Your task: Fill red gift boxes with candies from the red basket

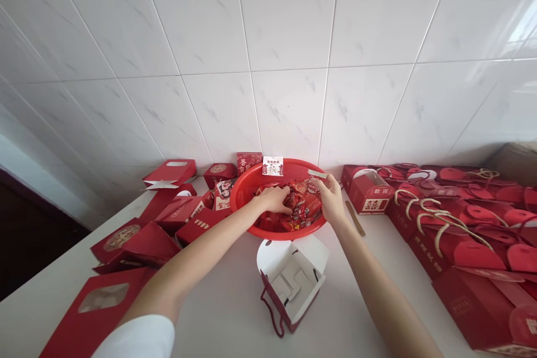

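A red plastic basket (308, 231) holds many red wrapped sweets (308, 208). Inside it, my left hand (274, 200) rests on the sweets, thumb and forefinger apart. My right hand (331, 196) is at the basket's right side, its curled fingertips against a red wrapped packet (313, 185); part of its grip is hidden. A pale strip (317, 174) lies by those fingers. In front of the basket stands an open gift box (289, 285), white inside, with a dark red cord; its inside shows only the folded white base.
Red boxes (138, 240) crowd the table's left side. Many closed red gift boxes (453, 229) with rope handles stand on the right. A windowed box (369, 190) and a thin brown stick (355, 218) lie right of the basket. The tiled wall (289, 112) rises behind.
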### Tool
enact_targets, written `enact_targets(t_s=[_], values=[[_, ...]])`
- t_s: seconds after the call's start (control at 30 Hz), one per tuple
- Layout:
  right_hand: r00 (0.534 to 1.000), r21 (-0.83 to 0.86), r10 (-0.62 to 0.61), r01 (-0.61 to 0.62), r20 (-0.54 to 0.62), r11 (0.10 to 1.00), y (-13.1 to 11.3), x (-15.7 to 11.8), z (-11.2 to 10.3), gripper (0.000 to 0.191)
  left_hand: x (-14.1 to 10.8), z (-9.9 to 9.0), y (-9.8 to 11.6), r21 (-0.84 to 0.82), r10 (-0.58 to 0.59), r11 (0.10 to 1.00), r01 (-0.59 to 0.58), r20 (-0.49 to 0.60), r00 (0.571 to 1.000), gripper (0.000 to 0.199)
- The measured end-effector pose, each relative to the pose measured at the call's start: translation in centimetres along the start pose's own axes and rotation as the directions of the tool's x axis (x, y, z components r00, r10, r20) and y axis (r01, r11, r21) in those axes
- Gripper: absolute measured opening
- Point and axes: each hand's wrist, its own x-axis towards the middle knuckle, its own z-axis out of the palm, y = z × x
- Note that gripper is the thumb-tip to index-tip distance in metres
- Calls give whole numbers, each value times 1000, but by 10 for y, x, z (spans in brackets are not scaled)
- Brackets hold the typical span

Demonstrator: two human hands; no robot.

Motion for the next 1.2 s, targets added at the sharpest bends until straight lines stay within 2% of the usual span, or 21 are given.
enact_targets(t_s=[0.1, 0.23, 0.33, 0.4, 0.5, 0.63, 0.77, 0.83, 0.9, 1.03, 1.2], values=[[1000, -13, -4, 4, -13, 1000, 2, 1, -1, 23, 4, 2, -5, -85, -8, 996, 6, -31, 999, 61], [1000, -53, -1, 0, -25, 999, 6, 2, -3, 20, 11, 7, -20, -309, -36, 950, -37, -228, 973, 56], [1000, -71, -7, 5, -17, 997, 6, 2, -4, 18, 19, 10, -31, -541, -79, 831, -129, -343, 936, 50], [1000, -72, -14, 13, -13, 997, 6, 2, -4, 17, 23, 12, -36, -678, -119, 712, -185, -376, 919, 51], [1000, -51, -12, 13, 12, 999, 4, 1, -2, 19, 26, 12, -38, -792, -174, 562, -240, -397, 901, 60], [999, -5, -6, 6, 47, 1000, 5, 2, -2, 22, 25, 10, -36, -844, -162, 461, -273, -382, 910, 62], [998, -14, -5, 6, 55, 1000, 9, 4, -4, 22, 24, 10, -36, -839, -87, 405, -363, -431, 898, 55], [999, -36, 9, -7, 51, 999, 10, 5, -5, 23, 24, 10, -37, -824, -60, 402, -398, -458, 887, 54], [998, -48, 25, -22, 66, 999, 10, 6, -5, 23, 25, 11, -38, -810, -84, 421, -409, -484, 871, 57], [987, -49, 61, -54, 151, 997, 10, 7, -6, 25, 24, 10, -35, -791, -96, 440, -425, -512, 853, 61], [962, -77, 113, -97, 248, 992, 8, 6, -7, 27, 18, 7, -27, -792, -46, 403, -458, -518, 854, 49]])
